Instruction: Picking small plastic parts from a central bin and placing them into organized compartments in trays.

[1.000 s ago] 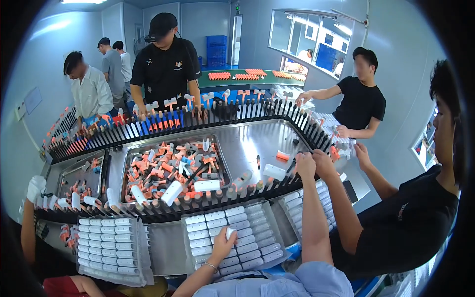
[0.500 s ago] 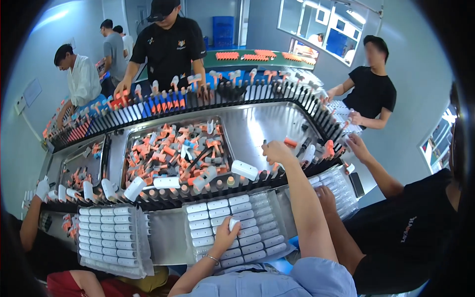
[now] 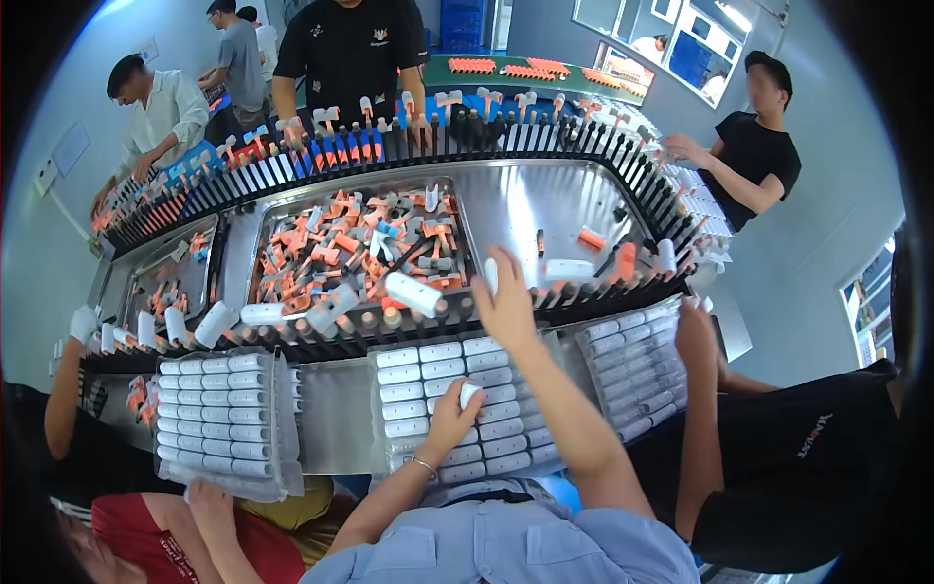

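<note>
Left hand (image 3: 455,414) pinching a white case (image 3: 470,392) over the tray (image 3: 389,443) of white cases, right hand (image 3: 508,297) open, fingers spread above the black rack (image 3: 428,316), desk (image 3: 336,419) beneath

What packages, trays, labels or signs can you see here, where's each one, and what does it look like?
Middle tray: under the left hand, rows of white capsule-shaped pieces.
Left tray: lower left, same white rows in clear wrap.
Right tray: right of the right hand, same white rows.
Wall sign: far left wall, pale rectangle.
Blue crates: top centre, stacked.
</note>
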`<act>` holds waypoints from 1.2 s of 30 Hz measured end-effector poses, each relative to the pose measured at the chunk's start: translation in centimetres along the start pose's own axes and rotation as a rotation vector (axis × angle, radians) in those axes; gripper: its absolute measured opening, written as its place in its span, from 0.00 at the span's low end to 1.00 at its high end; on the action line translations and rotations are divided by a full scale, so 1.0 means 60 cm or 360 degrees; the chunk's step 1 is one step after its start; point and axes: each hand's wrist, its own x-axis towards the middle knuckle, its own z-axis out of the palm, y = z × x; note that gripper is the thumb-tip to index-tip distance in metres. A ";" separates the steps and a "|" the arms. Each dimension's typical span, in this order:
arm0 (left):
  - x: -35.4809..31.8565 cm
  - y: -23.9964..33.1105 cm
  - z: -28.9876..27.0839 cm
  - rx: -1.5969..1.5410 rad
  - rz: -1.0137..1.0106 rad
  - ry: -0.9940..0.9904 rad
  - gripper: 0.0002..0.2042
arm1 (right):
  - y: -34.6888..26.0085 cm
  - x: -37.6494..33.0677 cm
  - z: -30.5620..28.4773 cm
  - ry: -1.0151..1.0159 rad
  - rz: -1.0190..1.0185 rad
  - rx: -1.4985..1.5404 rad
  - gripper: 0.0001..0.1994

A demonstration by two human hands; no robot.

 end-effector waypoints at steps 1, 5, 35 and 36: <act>0.000 0.000 -0.005 0.0020 -0.0018 0.0018 0.16 | -0.011 -0.030 0.002 -0.0092 0.0225 0.0156 0.26; -0.003 0.001 -0.007 0.0087 0.0064 0.0037 0.16 | -0.001 -0.149 -0.053 -0.0482 0.0198 0.0274 0.22; 0.005 -0.006 -0.006 0.0061 0.0047 -0.0026 0.14 | 0.027 -0.217 -0.254 -0.0944 0.0624 -0.0115 0.15; 0.006 -0.005 -0.007 0.0093 0.0048 -0.0031 0.14 | 0.011 -0.178 -0.255 -0.0748 0.0679 -0.0224 0.15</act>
